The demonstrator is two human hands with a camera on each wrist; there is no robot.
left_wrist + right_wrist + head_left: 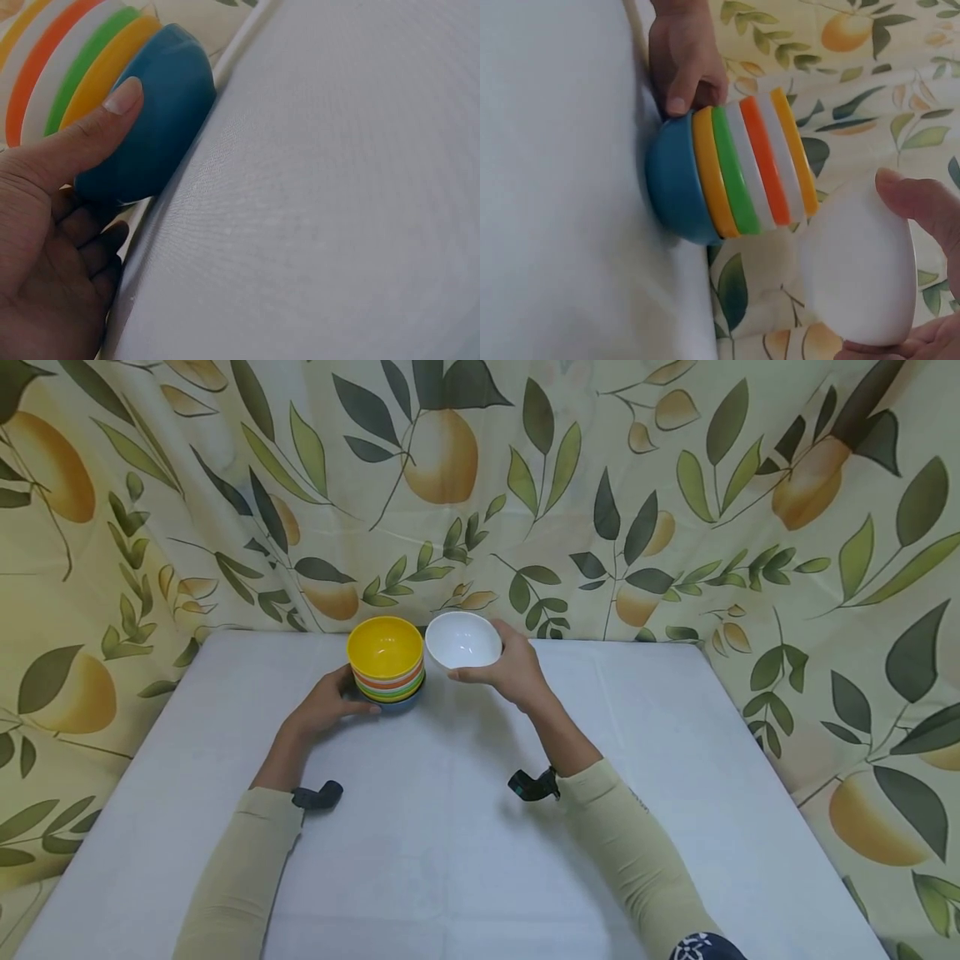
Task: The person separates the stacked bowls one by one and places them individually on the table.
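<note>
The right hand (pixel 517 670) grips a white bowl (pixel 462 642) from its right side, thumb along the near outer wall, the other fingers partly hidden behind; the bowl is mouth up, raised off the table (pixel 450 843), just beside the top of a stack of bowls; the left hand (pixel 321 703) holds that stack low down on its left, thumb pressed to the blue bowl (pixel 169 112) at the bottom, fingers curled in round the far side and partly in shadow; the stack stands near the table's far edge, and above the blue bowl come, in order, a lower yellow bowl (pixel 712 172), a green bowl (pixel 735 171), a lower white one (pixel 752 165), an orange bowl (pixel 766 161), an upper white one (pixel 782 155) and, topmost, the upper yellow bowl (pixel 386 647), its glossy inside facing up; a white cloth covers the table, and soft shadows fall on it below the right hand; both arms wear pale green sleeves (pixel 630 843), with a small black device (pixel 318 796) at the left wrist and another (pixel 534 785) at the right; behind the table hangs a backdrop (pixel 442 460) printed with orange fruit and green leaves.
</note>
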